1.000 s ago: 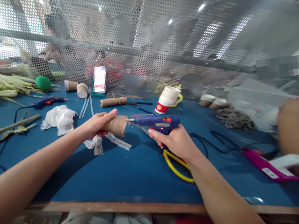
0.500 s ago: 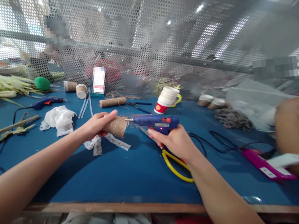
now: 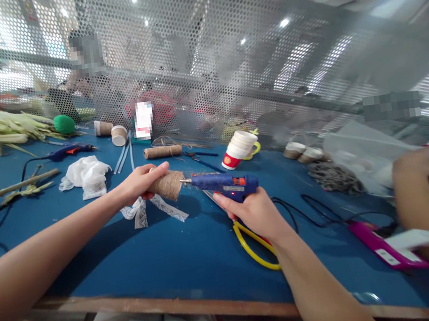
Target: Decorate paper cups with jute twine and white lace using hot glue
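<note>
My left hand (image 3: pixel 144 182) is closed around a twine-wrapped cup (image 3: pixel 168 186), which lies tilted on its side in the grip. A strip of white lace (image 3: pixel 169 208) hangs or lies just below it. In my right hand (image 3: pixel 249 208) is a blue hot glue gun (image 3: pixel 223 183), its lit red light showing. The gun's metal nozzle points left and is at the rim of the cup; whether it touches I cannot tell. Beneath my right hand lie scissors with yellow handles (image 3: pixel 248 247), partly hidden by the hand and wrist.
Behind are a twine roll (image 3: pixel 163 151), pliers (image 3: pixel 202 159), stacked paper cups (image 3: pixel 240 148) and a phone (image 3: pixel 144 120). White lace (image 3: pixel 86 176) and a second glue gun (image 3: pixel 70 152) lie left. A purple power strip (image 3: pixel 389 248) is at right, beside another person's arm (image 3: pixel 416 193).
The view has tilted slightly, so most things sit a little lower. Both hands keep their holds on the cup and glue gun, with the nozzle still at the cup's rim.
</note>
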Action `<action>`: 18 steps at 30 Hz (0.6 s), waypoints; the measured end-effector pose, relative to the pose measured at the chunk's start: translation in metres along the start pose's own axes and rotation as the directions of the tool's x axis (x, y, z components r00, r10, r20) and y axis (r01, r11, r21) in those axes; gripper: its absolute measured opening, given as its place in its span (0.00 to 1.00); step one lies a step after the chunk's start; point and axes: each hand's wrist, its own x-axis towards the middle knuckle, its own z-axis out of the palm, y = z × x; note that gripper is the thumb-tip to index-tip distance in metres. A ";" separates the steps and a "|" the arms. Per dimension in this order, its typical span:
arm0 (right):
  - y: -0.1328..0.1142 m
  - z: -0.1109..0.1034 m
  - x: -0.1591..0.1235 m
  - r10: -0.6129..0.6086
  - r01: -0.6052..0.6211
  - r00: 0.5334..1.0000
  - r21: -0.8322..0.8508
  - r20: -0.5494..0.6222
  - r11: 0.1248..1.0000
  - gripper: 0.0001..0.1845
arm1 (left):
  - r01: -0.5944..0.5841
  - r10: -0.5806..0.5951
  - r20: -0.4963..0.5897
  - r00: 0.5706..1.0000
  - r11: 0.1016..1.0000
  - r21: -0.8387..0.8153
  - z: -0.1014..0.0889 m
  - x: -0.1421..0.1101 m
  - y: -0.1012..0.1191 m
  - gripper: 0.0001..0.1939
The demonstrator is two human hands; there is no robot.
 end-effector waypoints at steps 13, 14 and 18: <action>0.004 0.000 -0.001 0.005 -0.003 1.000 -0.042 0.026 0.999 0.20 | 0.012 -0.012 0.015 1.000 1.000 -0.014 0.001 0.000 0.002 0.23; 0.004 -0.001 -0.001 0.009 -0.008 0.999 -0.047 0.033 0.999 0.20 | 0.013 -0.012 0.020 1.000 1.000 -0.019 0.001 0.000 0.002 0.23; 0.004 -0.001 0.001 0.012 -0.011 1.000 -0.019 0.021 1.000 0.20 | 0.007 -0.006 0.027 1.000 1.000 -0.018 0.001 -0.001 0.001 0.24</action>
